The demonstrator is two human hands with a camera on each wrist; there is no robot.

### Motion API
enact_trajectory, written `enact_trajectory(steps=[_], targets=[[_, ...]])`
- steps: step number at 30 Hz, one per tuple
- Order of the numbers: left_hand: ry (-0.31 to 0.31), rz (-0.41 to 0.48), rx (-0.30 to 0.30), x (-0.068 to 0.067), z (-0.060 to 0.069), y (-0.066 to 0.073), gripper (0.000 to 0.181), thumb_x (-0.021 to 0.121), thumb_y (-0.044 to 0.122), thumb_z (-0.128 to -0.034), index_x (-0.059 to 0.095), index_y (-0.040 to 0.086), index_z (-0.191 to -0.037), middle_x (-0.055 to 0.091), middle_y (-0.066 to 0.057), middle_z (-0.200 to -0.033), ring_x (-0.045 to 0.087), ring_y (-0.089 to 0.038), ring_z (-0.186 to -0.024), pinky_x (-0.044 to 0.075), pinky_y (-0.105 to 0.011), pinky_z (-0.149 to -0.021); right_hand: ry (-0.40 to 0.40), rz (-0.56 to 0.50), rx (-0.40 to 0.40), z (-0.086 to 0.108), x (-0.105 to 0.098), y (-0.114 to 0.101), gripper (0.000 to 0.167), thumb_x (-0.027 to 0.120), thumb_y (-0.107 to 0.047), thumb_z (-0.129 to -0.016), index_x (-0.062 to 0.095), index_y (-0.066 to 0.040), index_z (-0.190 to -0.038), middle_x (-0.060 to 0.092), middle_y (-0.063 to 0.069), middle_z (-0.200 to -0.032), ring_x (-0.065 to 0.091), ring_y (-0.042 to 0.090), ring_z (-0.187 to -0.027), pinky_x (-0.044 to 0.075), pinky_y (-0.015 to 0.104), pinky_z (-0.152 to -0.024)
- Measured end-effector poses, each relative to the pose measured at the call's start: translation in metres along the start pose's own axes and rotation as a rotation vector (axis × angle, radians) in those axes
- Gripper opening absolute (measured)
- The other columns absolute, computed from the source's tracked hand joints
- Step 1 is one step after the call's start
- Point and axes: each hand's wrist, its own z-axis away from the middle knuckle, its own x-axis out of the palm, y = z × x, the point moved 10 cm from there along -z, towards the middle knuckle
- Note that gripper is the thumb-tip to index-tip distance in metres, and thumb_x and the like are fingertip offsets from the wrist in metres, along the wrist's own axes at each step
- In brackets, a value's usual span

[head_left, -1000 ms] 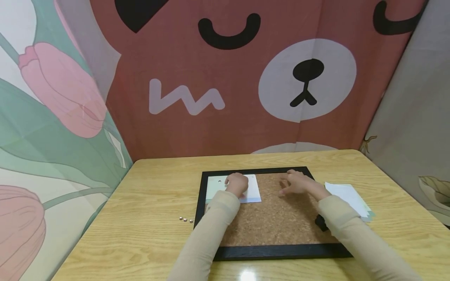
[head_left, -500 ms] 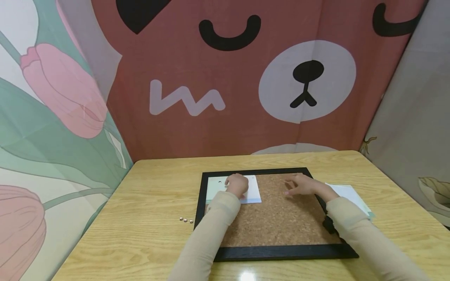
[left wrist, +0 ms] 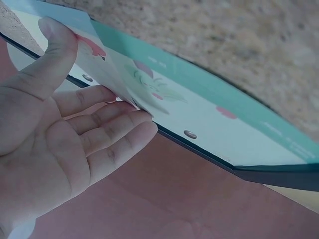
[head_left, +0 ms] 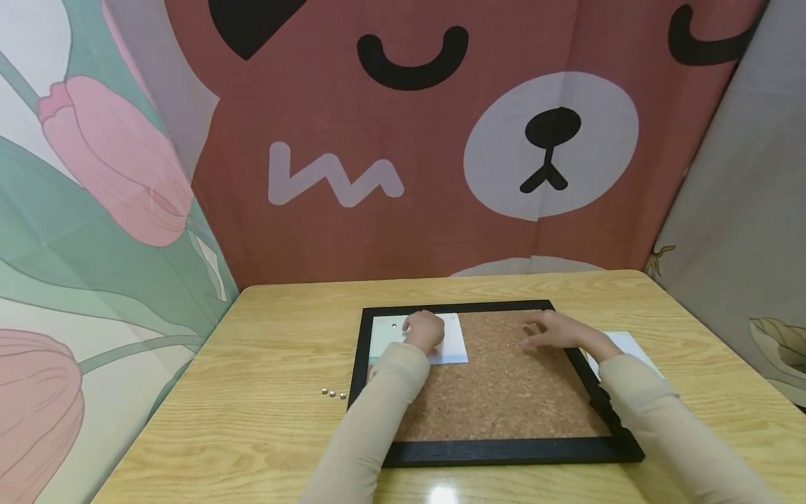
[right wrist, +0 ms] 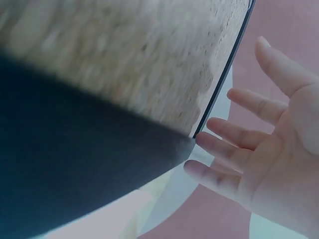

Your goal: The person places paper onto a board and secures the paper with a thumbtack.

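Sleeves: Two cream sleeves [head_left: 371, 444] reach in from the bottom of the head view over a wood-grain table [head_left: 220, 434].
Corkboard: A black-framed corkboard [head_left: 504, 399] lies flat on the table between the forearms, its near rail toward the wearer.
Loose tacks: Three small silver tacks [head_left: 332, 394] sit in a short row on the table, just left of the frame.
Papers: White papers [head_left: 626, 344] lie on the table beyond the frame's right side, partly hidden behind the right sleeve.
Left hand: The left hand [head_left: 425, 330] rests at the sheets, its four fingers nearly straight and touching paper, thumb spread apart, gripping nothing that shows.
Right hand: The right hand [head_left: 550, 329] is at the board's far right corner, fingers loosely spread and holding nothing.
Sheets: A pale green sheet [head_left: 381, 341] and a blue-edged white sheet [head_left: 455, 343] lie side by side in the board's far left corner (a silver tack [left wrist: 190, 134] gleams on the green one).
Backdrop: A reddish cloth [head_left: 315, 245] printed with a bear hangs behind the table, with a tulip-patterned cloth [head_left: 113, 161] at left.
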Motion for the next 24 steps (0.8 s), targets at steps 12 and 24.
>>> enact_trajectory(steps=[12, 24], targets=[[-0.002, -0.030, 0.013, 0.004, -0.001, 0.002, 0.054, 0.076, 0.031, -0.0691, 0.059, 0.013, -0.117, 0.052, -0.007, -0.119, 0.052, -0.024, -0.101, 0.048, -0.040, -0.072, 0.031, 0.024, 0.074, 0.020, -0.009, 0.023, 0.054, 0.058, -0.025, -0.087, 0.045, 0.018, -0.116, 0.048, 0.034, -0.113, 0.048, 0.045, -0.101, 0.042, 0.049, -0.078], [-0.009, -0.065, 0.031, 0.004, 0.002, 0.003, 0.054, 0.076, 0.034, -0.0691, 0.059, 0.013, -0.116, 0.053, -0.008, -0.116, 0.052, -0.024, -0.100, 0.049, -0.039, -0.071, 0.062, 0.072, 0.218, 0.040, -0.022, 0.057, 0.054, 0.059, -0.025, -0.085, 0.046, 0.020, -0.111, 0.047, 0.038, -0.110, 0.047, 0.049, -0.098, 0.043, 0.051, -0.074]])
